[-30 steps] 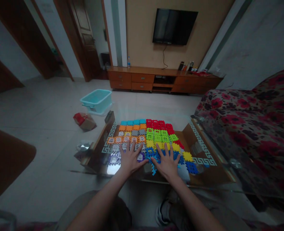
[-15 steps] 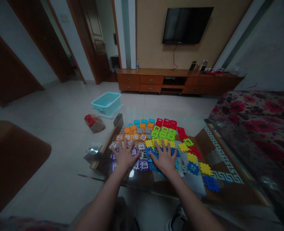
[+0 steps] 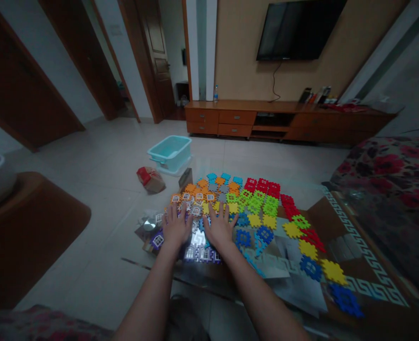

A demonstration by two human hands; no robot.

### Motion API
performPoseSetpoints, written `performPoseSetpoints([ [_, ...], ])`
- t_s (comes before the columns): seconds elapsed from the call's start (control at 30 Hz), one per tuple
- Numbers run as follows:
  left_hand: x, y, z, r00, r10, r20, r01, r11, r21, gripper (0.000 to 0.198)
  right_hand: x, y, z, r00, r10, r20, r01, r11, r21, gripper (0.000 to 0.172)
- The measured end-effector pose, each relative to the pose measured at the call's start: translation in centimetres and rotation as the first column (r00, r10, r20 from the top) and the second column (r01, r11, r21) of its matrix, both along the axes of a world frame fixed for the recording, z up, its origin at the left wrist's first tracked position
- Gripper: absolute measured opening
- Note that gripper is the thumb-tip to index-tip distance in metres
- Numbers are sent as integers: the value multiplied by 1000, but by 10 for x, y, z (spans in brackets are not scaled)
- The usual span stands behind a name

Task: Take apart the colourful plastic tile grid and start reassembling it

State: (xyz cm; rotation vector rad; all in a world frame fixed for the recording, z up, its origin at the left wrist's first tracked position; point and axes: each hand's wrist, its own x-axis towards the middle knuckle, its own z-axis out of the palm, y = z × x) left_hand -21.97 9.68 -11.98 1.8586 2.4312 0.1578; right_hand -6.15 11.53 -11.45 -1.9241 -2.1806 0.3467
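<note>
Interlocking plastic building tiles in many colours lie spread over a glass-topped coffee table [image 3: 209, 277]. My left hand [image 3: 176, 232] rests palm down on the purple and white window tiles at the left, fingers stretched. Flat beside it, my right hand [image 3: 218, 231] has its fingers spread over blue and yellow tiles. A purple window tile [image 3: 157, 240] sits left of my left hand. Loose blue tiles [image 3: 243, 237] lie right of my right hand. Green tiles [image 3: 255, 202], red tiles [image 3: 262, 186] and orange tiles [image 3: 202, 183] are farther back. My palms hide the tiles beneath them.
Beyond the table's left corner, a turquoise plastic tub [image 3: 170, 152] and a red and brown packet [image 3: 150, 180] are on the floor. A flowered sofa [image 3: 390, 175] borders the right side. A TV cabinet [image 3: 238, 116] stands along the far wall.
Both hands have slid left across the tabletop, closer together. Tiles under them have shifted, and several blue ones now lie uncovered right of my right hand. The view has turned slightly left.
</note>
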Motion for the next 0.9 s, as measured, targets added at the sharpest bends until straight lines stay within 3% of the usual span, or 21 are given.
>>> performPoseSetpoints([
  [0.13, -7, 2, -5, 999, 48, -20, -48, 999, 18, 63, -31, 6, 1, 993, 49, -107, -55, 997, -54, 61],
  [0.23, -12, 3, -5, 997, 78, 1, -78, 997, 4, 64, -31, 13, 6, 972, 111, -209, -128, 989, -71, 58],
  [0.33, -12, 3, 1, 996, 86, 24, -85, 996, -11, 66, 1, 33, 15, 971, 79, -226, -73, 997, 37, 57],
  [0.43, -1, 2, 9, 998, 57, 21, -57, 998, -6, 68, 63, 70, 22, 987, -53, -154, 69, 993, 101, 63],
  [0.57, 30, -4, 21, 989, -132, 70, 134, 991, -25, 75, 155, 126, 22, 956, -288, -64, 291, 955, 51, 82],
  [0.67, 57, -12, 22, 933, -339, 124, 346, 937, -43, 76, 197, 158, 16, 919, -392, -45, 391, 920, -35, 89],
  [0.77, 79, -20, 16, 867, -468, 170, 482, 875, -52, 80, 204, 174, 6, 918, -395, -32, 386, 910, -150, 96],
  [0.9, 100, -23, 5, 838, -503, 210, 531, 841, -106, 84, 175, 173, -7, 958, -283, 37, 286, 944, -168, 94],
])
